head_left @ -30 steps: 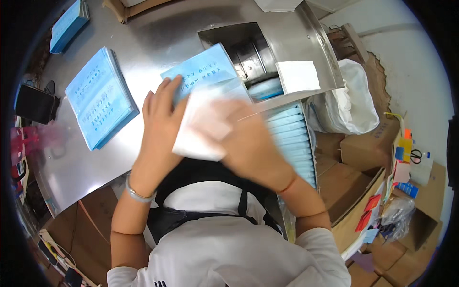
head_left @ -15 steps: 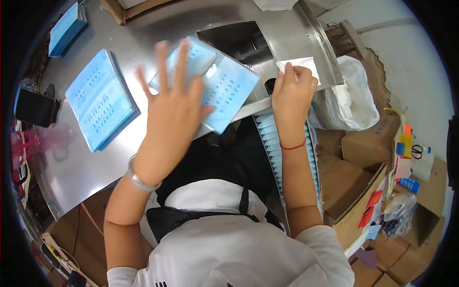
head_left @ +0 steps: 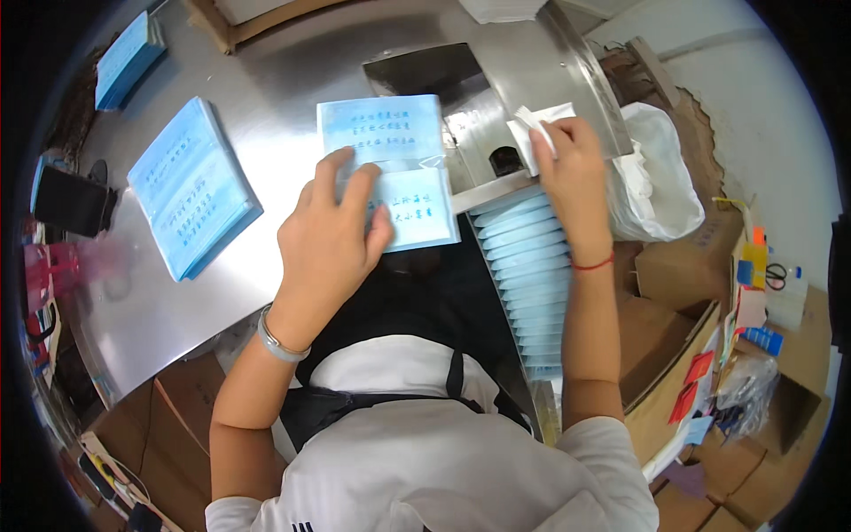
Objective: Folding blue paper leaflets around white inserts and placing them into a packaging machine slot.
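Observation:
My left hand (head_left: 332, 235) lies flat, fingers spread, on a light blue printed packet (head_left: 390, 168) at the near edge of the steel table (head_left: 266, 97). My right hand (head_left: 572, 160) rests on the steel machine housing (head_left: 532, 71) and pinches a white sheet (head_left: 532, 129) from a small white stack there. Below that hand a row of several pale blue face masks (head_left: 523, 266) runs down a chute toward me.
A stack of blue packets (head_left: 191, 199) lies on the table to the left, another (head_left: 128, 58) at the far left corner. A white plastic bag (head_left: 660, 177) and cardboard boxes (head_left: 683, 266) stand on the right. A black device (head_left: 71, 204) sits at the left edge.
My right hand left the packet and went right to the white sheets on the machine. My left hand now presses the blue packet flat at the table's edge.

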Tool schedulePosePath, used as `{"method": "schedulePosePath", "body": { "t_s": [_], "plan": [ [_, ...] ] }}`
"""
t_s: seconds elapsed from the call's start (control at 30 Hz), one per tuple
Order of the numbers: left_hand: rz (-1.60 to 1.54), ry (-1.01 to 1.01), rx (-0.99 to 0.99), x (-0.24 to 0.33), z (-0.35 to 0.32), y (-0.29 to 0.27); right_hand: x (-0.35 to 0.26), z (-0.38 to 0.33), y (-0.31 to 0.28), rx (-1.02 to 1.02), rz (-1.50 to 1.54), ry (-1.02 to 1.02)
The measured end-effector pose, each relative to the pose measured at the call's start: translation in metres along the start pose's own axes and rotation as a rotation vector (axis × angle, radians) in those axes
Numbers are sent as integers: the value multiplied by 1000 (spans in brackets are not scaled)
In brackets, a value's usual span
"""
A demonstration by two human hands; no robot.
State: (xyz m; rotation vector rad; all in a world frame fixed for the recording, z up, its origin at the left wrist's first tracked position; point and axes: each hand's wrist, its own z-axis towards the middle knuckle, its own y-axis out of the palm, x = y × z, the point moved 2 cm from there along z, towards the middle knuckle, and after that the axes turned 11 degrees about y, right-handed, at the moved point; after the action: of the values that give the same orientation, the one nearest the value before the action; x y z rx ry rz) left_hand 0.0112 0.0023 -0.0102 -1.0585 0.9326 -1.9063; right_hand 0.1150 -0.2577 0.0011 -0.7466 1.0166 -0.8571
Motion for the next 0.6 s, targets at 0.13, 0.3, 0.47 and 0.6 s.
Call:
{"method": "schedulePosePath", "body": {
  "t_s": [0.13, 0.3, 0.47, 0.6],
  "plan": [
    [93, 108, 56, 1, 1, 6, 9, -8, 11, 153, 84, 40],
    [65, 37, 116, 1, 2, 3, 6, -10, 9, 204, 392, 318],
    [26, 81, 103, -2, -4, 4, 23, -5, -5, 139, 195, 136],
    [-125, 202, -112, -7, 0, -1, -44, -15, -22, 353, 251, -294]
  ]
}}
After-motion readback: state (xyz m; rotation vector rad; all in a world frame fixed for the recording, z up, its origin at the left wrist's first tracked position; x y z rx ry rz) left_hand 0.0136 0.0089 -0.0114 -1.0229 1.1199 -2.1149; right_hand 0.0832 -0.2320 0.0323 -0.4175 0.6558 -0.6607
